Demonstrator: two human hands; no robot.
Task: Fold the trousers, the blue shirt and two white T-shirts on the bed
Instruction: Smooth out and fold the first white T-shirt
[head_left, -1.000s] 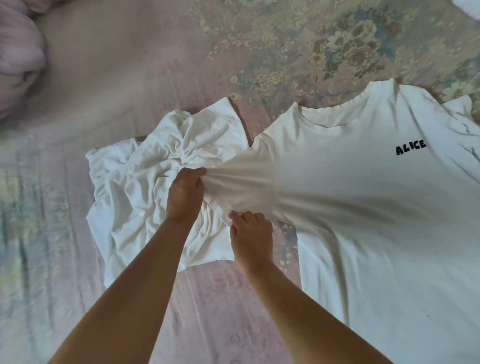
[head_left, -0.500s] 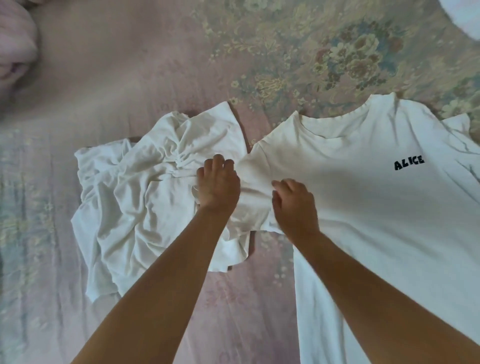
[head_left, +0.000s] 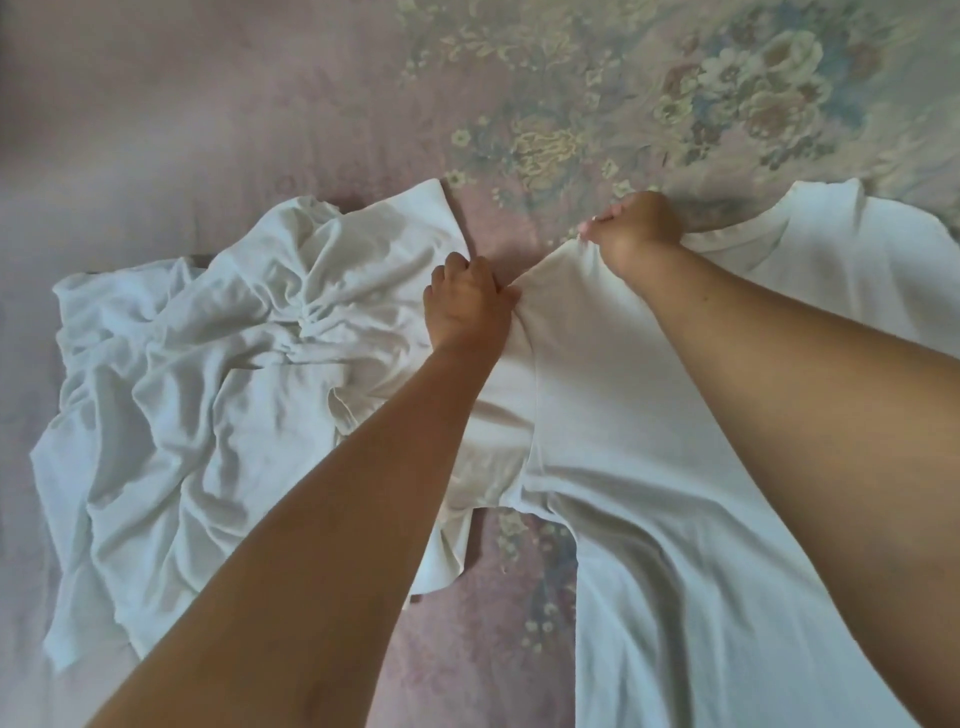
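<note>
right forearm (head_left: 810, 415) hides flat t-shirt's (head_left: 649, 493) chest.

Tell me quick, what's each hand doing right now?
Left hand: grips the sleeve of the flat white T-shirt.
Right hand: pinches the same T-shirt's shoulder edge.

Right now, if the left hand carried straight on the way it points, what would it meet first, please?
Probably bare floral bedspread: the left hand, gripping the flat T-shirt's sleeve, points up the bed, passing the crumpled T-shirt's corner. Depth is uncertain.
</note>
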